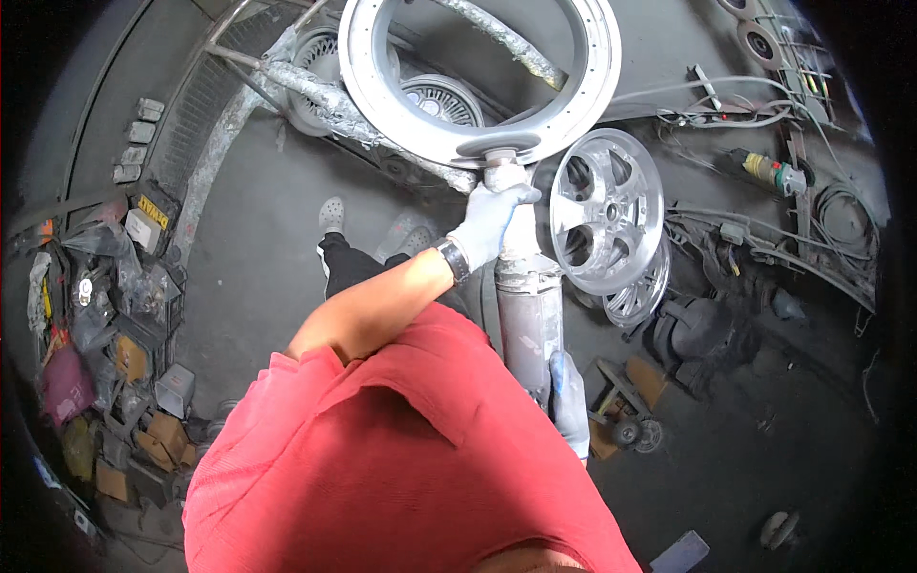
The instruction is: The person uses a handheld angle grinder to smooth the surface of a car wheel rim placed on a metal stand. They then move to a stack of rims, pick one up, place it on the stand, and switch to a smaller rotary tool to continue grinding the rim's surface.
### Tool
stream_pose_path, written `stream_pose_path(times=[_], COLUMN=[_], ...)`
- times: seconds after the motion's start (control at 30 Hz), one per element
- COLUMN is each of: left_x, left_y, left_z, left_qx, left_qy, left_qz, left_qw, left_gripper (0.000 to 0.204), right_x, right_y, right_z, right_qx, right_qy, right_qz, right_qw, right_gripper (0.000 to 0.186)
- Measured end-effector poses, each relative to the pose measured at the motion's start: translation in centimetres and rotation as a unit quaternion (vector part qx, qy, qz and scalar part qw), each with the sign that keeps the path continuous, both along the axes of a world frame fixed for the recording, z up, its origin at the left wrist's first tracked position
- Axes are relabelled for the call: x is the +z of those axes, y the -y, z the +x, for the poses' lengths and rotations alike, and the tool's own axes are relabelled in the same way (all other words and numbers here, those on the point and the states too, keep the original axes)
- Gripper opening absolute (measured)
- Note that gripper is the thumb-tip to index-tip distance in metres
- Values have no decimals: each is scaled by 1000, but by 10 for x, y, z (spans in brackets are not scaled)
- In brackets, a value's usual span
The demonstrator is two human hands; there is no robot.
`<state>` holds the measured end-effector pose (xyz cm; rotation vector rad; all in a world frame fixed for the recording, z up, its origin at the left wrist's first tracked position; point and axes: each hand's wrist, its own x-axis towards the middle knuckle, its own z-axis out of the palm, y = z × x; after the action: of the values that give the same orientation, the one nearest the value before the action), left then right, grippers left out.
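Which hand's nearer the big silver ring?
Left. The left hand grips the power tool near its front end, close to the ring; the right hand is farther back, at the tool's rear.

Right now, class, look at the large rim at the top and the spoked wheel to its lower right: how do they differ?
The large rim has an open centre, while the spoked wheel has spokes meeting at a hub. The rim looks bigger in view than the wheel. The disc of the power tool overlaps the rim, but not the wheel. Both are round and silvery.
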<state>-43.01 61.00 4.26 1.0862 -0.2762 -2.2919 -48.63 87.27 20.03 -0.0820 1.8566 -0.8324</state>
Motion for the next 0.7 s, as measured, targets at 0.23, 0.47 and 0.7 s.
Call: stream_pose_path(times=[0.23,0.47,0.7], left_x=[-4,7,-17], left_y=[11,0,21], left_z=[29,11,61], left_qx=[20,-9,68], left_qy=[-17,-53,-35], left_qz=[37,59,19], left_qw=[999,997,997], left_gripper=[32,26,29], right_x=[-3,20,-13], right_y=[6,10,39], right_z=[20,29,44], right_qx=[92,37,85], right_qy=[-66,-103,-72], right_qz=[-15,38,-8], right_qw=[993,993,994], right_gripper=[53,55,53])
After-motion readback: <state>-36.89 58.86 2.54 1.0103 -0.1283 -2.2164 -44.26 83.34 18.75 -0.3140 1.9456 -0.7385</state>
